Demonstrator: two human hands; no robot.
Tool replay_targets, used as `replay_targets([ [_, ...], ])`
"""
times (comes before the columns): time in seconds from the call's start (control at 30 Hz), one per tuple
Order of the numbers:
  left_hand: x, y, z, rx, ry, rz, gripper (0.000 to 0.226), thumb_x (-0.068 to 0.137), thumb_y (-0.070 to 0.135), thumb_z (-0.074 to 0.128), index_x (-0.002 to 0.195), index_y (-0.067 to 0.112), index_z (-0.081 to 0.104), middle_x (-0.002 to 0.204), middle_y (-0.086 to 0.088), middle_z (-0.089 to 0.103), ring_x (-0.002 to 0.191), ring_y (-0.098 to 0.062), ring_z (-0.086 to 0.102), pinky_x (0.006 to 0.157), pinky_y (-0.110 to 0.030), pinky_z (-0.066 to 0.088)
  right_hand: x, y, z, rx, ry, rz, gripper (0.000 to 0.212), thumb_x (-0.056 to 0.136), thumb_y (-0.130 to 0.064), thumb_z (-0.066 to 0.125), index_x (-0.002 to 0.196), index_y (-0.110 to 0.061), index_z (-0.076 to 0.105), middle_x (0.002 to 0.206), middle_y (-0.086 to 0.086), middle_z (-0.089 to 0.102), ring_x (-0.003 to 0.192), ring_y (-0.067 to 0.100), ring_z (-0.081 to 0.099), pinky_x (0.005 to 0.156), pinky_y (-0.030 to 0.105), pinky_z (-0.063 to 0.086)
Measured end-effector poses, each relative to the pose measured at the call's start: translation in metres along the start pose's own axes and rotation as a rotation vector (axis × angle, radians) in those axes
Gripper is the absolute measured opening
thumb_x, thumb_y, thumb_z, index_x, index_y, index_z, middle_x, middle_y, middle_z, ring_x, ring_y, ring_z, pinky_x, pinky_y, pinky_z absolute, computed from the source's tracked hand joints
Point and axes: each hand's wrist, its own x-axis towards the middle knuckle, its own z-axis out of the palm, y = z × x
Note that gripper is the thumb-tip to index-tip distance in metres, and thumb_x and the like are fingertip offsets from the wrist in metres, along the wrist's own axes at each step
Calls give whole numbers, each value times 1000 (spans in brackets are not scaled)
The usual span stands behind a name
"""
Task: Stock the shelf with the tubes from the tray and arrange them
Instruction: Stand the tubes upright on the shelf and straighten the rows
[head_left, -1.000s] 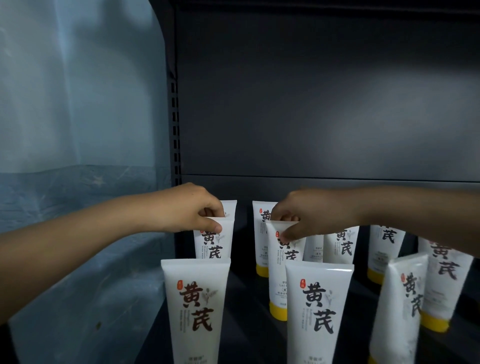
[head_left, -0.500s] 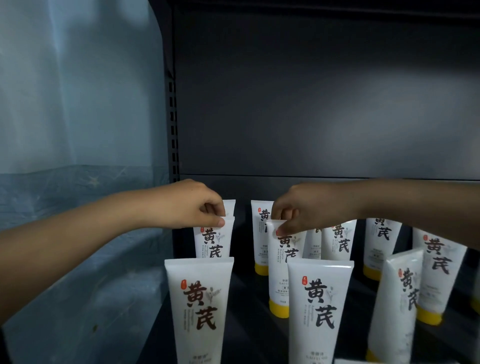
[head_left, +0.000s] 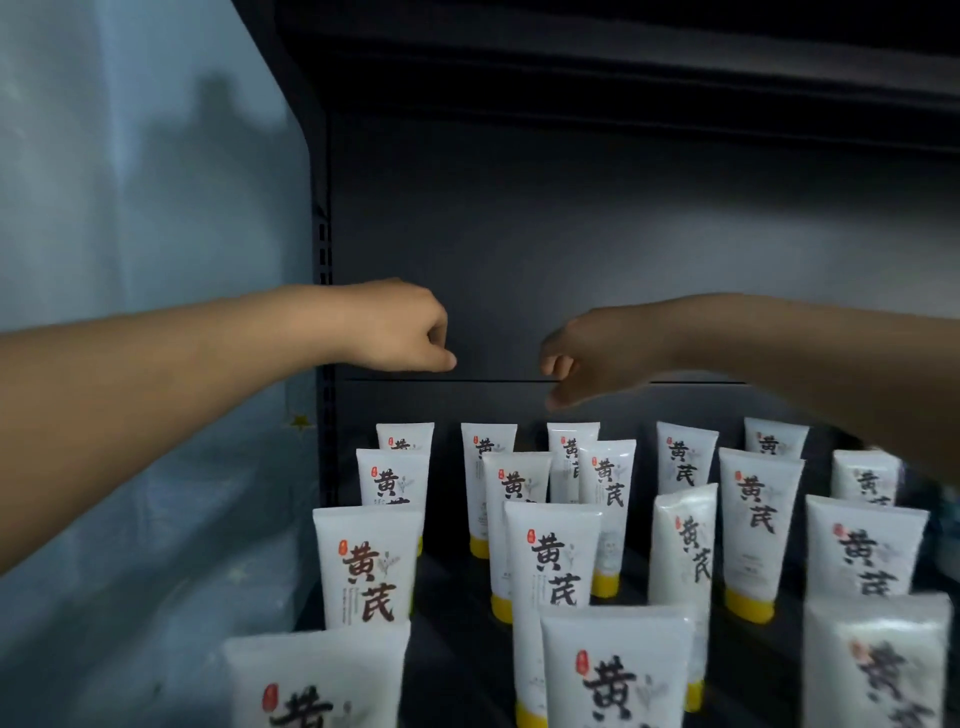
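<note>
Several white tubes with black lettering and yellow caps stand upright in rows on the dark shelf (head_left: 457, 613). One tube (head_left: 393, 478) stands in the second row on the left, another (head_left: 516, 499) in the middle. My left hand (head_left: 402, 332) hangs above the left rows with fingers curled and thumb tip out, holding nothing. My right hand (head_left: 582, 358) hovers above the middle rows, fingers loosely curled, holding nothing. Neither hand touches a tube. The tray is out of view.
The shelf's dark back panel (head_left: 597, 234) rises behind the tubes and an upper shelf (head_left: 623, 67) hangs overhead. A slotted upright (head_left: 323, 249) marks the left edge, with a pale blue sheet (head_left: 145, 260) beyond it. One tube (head_left: 680, 545) on the right is turned sideways.
Both hands have let go of the tube tops they pinched and have lifted above the rows. The view has pulled back, showing more tubes in front.
</note>
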Motion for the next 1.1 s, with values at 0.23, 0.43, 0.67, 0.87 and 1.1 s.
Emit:
replay_targets([
  [0.23,-28,62,-40,-1,13,-47,40,92,40,47,105,8,66,111,-7,66,106,-23,58,88,-32,47,-60,17,-19,-54,110,73,46,90,-41,54,124,-9,57,126,7,60,114,27,55,99,37,45],
  [0.43,-64,127,-69,-34,86,-150,33,91,39,51,106,13,64,115,-3,62,109,-21,54,84,-26,40,-138,38,-19,-55,180,64,48,88,-44,54,120,-8,59,121,8,62,110,30,57,97,41,47],
  [0.67,-97,203,-84,-119,105,-202,32,92,37,51,105,12,65,111,-2,64,103,-19,53,80,-25,37,-224,61,-7,3,222,22,46,90,-44,51,114,-5,60,116,10,63,105,31,59,92,42,50],
  [0.87,-113,248,-77,-133,75,-181,29,92,35,51,102,12,66,109,-1,65,104,-18,57,89,-31,47,-258,80,14,68,176,8,41,91,-38,51,113,-4,58,113,12,63,103,31,60,89,43,51],
  [1.1,-96,255,-56,-114,8,-191,30,92,32,50,106,9,65,109,-3,64,102,-19,58,90,-36,50,-239,101,41,95,145,36,38,92,-35,50,113,-4,57,113,12,62,103,30,60,87,40,51],
])
